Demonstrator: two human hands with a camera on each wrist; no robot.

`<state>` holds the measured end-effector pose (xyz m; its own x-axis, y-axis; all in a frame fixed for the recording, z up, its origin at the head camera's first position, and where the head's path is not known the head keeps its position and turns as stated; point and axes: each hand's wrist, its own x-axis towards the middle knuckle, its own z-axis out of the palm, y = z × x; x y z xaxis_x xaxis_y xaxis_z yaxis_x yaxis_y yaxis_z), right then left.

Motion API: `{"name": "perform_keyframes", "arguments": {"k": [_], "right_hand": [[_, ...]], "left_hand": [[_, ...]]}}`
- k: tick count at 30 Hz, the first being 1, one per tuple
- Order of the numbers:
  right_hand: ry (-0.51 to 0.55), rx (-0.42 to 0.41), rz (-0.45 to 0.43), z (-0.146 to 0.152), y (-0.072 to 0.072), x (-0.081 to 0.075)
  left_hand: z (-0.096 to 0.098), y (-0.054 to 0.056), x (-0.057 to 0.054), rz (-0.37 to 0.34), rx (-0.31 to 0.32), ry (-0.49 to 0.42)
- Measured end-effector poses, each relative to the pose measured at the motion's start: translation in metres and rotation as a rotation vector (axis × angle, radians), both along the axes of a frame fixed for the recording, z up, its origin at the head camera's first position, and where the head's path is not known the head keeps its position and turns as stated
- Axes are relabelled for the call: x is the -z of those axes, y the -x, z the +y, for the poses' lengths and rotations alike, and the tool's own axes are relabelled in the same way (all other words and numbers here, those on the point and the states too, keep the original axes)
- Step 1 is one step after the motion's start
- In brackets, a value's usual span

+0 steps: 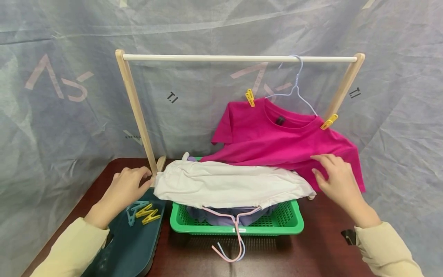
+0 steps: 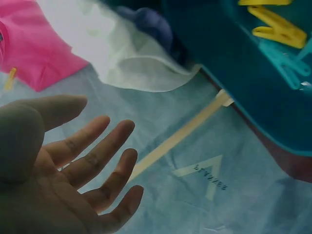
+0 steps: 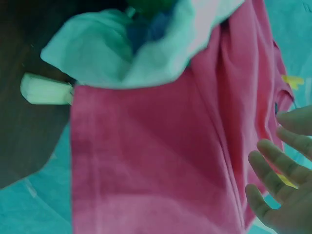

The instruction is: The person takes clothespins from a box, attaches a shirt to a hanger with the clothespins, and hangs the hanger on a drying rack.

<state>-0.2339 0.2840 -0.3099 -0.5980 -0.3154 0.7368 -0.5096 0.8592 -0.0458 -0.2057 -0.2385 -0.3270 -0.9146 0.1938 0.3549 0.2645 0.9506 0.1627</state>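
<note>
Taking the head view as a dial, we see a grey printed sheet (image 1: 194, 127) behind everything, and below it a dark red table (image 1: 318, 250) spreading along the bottom around 6 o'clock. A rack (image 1: 194, 58) with pale posts and a white bar spans the top, from about 10 o'clock to 2. Its lavender hanger (image 1: 297, 81) hooks over the bar between 1 and 2, and from it a magenta T-shirt (image 1: 263, 130) hangs aslant towards 3. At 6 we find a white garment (image 1: 228, 188) laid across a green basket (image 1: 207, 230), with purple cloth (image 1: 221, 220) showing inside. A dark teal tray (image 1: 138, 246) sits between 7 and 8. Near 8, the left hand (image 1: 129, 186) is relaxed, fingers parted and slightly bent, holding nothing, just beside the white garment's end. Between 3 and 4, the right hand (image 1: 336, 180) is likewise loose and unfilled, before the T-shirt; we cannot tell whether it touches the fabric. A pink hanger (image 1: 238, 232) and a blue one point their hooks towards 6. Smallest, we note yellow pegs (image 1: 250, 98) on the T-shirt's shoulders at 1 and nearly 3, and yellow and blue clips (image 1: 151, 216) in the tray.
</note>
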Motion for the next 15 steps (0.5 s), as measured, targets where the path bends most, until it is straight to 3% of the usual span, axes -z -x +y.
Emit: {"name": "perform_keyframes", "arguments": {"k": [8,15], "right_hand": [[-0.048,-0.053,-0.071,-0.004,-0.005,0.035],[-0.091,-0.099,-0.061,-0.012,-0.008,0.056]], "left_hand": [[-0.011,-0.012,0.026,-0.080,-0.021,0.056],[-0.014,-0.016,0.055,-0.239,-0.052,0.111]]}}
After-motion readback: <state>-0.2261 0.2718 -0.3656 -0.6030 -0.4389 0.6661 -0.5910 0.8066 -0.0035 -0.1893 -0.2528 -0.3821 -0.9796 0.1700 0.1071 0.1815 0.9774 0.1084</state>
